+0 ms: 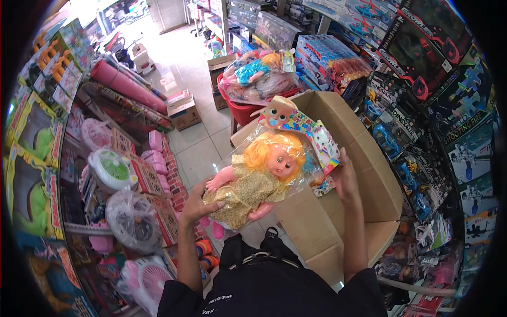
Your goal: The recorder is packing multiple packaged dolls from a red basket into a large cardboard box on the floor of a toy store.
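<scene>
A blond doll (253, 184) in a yellow patterned dress lies on its back in a clear plastic bag in front of me. A colourful printed header card (297, 119) closes the head end of the bag. My left hand (199, 202) grips the doll's lower dress through the plastic, with the thumb on top. At the card's right end is my right hand (345, 178), holding its edge between thumb and fingers. Below the package an open cardboard box (372, 170) stands with its flaps spread, and more bagged goods partly show inside it.
A red tub (237, 107) full of bagged dolls stands ahead. Shelves of boxed toys (427, 51) rise close on the right. Plastic-wrapped fans (132, 220) and a rolled pink mat (126, 85) line the left. A small carton (184, 111) sits on the tiled floor (198, 150).
</scene>
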